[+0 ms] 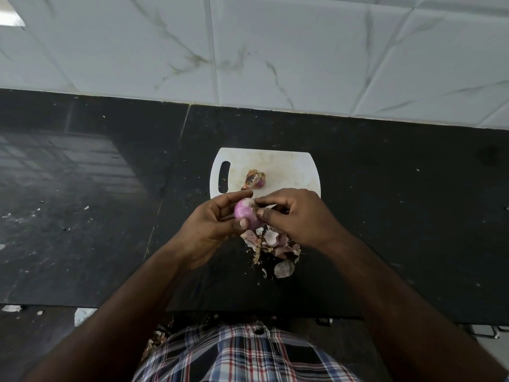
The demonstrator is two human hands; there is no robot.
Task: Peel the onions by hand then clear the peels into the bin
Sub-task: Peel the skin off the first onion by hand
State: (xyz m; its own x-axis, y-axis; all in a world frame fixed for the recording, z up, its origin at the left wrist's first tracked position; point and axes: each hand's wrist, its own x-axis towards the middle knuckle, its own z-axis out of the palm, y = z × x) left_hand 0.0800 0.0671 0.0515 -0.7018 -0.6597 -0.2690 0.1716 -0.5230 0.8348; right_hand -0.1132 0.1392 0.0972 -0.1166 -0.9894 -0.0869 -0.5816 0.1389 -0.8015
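Note:
My left hand (213, 219) grips a small pink onion (245, 212) with most of its skin off, held just above the near edge of a white cutting board (289, 166). My right hand (294, 213) pinches the dark root end of that onion with thumb and forefinger. A second onion (255, 179), still in its brown papery skin, lies on the board behind my hands. A pile of onion peels (272, 246) lies on the black counter directly below my hands.
The black stone counter (399, 216) stretches left and right, with crumbs scattered on it. A white marbled tile wall (275, 51) rises behind it. Below the counter's front edge, a few scraps (82, 315) lie at the left.

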